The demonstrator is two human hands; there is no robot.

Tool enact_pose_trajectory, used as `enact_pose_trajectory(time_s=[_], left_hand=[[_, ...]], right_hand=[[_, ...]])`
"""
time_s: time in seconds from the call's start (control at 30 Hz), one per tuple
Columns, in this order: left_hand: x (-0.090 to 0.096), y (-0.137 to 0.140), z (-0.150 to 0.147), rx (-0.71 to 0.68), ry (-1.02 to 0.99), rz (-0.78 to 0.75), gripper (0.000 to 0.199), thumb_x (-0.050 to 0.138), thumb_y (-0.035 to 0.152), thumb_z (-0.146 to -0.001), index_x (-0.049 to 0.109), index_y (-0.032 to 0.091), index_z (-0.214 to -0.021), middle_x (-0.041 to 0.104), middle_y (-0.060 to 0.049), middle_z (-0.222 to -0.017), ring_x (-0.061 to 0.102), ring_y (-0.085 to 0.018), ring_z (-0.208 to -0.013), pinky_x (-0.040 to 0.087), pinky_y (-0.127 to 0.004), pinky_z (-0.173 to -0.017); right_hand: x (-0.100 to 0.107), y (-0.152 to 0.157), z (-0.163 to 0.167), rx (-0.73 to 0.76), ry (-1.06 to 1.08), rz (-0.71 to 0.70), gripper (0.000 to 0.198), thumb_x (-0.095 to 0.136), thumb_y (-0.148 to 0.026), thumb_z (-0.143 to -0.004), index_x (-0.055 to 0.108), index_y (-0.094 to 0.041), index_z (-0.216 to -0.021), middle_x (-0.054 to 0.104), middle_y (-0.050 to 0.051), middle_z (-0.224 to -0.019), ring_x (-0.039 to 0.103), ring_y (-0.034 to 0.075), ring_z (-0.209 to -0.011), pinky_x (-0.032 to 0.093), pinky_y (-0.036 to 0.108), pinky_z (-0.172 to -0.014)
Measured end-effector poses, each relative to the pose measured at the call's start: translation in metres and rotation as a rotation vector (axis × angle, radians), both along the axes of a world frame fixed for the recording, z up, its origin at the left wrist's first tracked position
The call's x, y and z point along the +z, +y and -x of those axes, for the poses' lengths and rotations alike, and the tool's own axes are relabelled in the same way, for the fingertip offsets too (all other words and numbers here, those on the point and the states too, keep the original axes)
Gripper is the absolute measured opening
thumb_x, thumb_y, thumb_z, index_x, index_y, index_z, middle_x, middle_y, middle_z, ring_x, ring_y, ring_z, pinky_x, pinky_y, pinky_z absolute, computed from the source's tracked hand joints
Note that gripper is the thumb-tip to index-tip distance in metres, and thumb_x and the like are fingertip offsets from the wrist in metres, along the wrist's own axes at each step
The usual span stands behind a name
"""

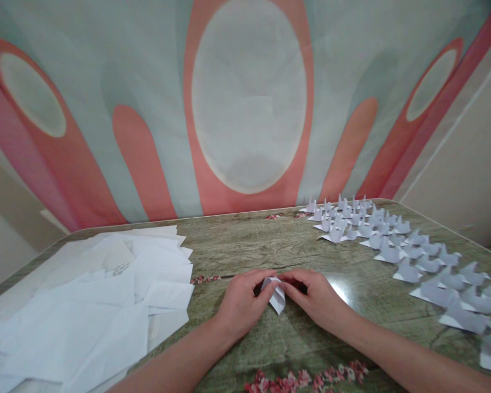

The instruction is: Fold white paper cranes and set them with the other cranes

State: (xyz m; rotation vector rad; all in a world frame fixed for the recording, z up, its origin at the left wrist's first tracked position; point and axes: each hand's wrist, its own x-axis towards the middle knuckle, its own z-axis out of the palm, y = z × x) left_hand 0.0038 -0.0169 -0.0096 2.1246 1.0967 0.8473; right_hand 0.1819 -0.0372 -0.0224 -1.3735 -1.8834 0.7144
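Near the middle of the table, a small folded piece of white paper [277, 300] is held between my two hands. My left hand [245, 297] pinches its left side between thumb and fingers. From the right, my right hand [306, 295] grips the upper edge with its fingertips. The paper's lower tip points down toward me, and its upper part is partly hidden behind my fingers. Off to the right stand several rows of folded white paper birds [388, 251], apart from my hands.
A spread pile of white paper sheets [85, 305] covers the table's left side. The wood-patterned table [237, 240] carries printed pink flowers [303, 379]. Directly behind its far edge hangs a patterned backdrop [249, 202] in coral and grey-green.
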Motion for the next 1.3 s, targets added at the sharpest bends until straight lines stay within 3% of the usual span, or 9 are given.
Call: enact_pose_trajectory(time_s=[0.83, 1.07, 1.3], left_hand=[[0.0031, -0.0004, -0.0006, -0.091, 0.0, -0.007, 0.025, 0.045, 0.026, -0.09, 0.064, 0.027, -0.107, 0.067, 0.0, -0.098, 0.059, -0.015, -0.091, 0.043, -0.024, -0.083], [0.0043, -0.0017, -0.002, -0.101, 0.112, -0.045, 0.031, 0.064, 0.031, -0.076, 0.062, 0.023, -0.106, 0.063, -0.003, -0.1, 0.056, -0.019, -0.093, 0.042, -0.029, -0.085], [0.0062, -0.0033, -0.0052, -0.096, 0.174, -0.074, 0.037, 0.066, 0.029, -0.072, 0.059, 0.023, -0.108, 0.061, -0.003, -0.1, 0.054, -0.02, -0.093, 0.042, -0.032, -0.085]], right_hand=[[0.0001, 0.0003, -0.0027, 0.017, -0.085, -0.054, 0.017, 0.052, -0.026, -0.084, 0.068, -0.022, -0.088, 0.068, 0.002, -0.078, 0.059, 0.017, -0.072, 0.043, 0.027, -0.068], [-0.0011, 0.0002, -0.0033, 0.017, -0.116, -0.066, 0.015, 0.053, -0.025, -0.084, 0.068, -0.022, -0.085, 0.067, 0.001, -0.077, 0.059, 0.016, -0.07, 0.041, 0.026, -0.067], [0.0004, -0.0004, -0.0011, -0.005, -0.135, -0.088, 0.014, 0.053, -0.023, -0.084, 0.067, -0.022, -0.083, 0.066, 0.0, -0.074, 0.058, 0.016, -0.069, 0.04, 0.027, -0.066]])
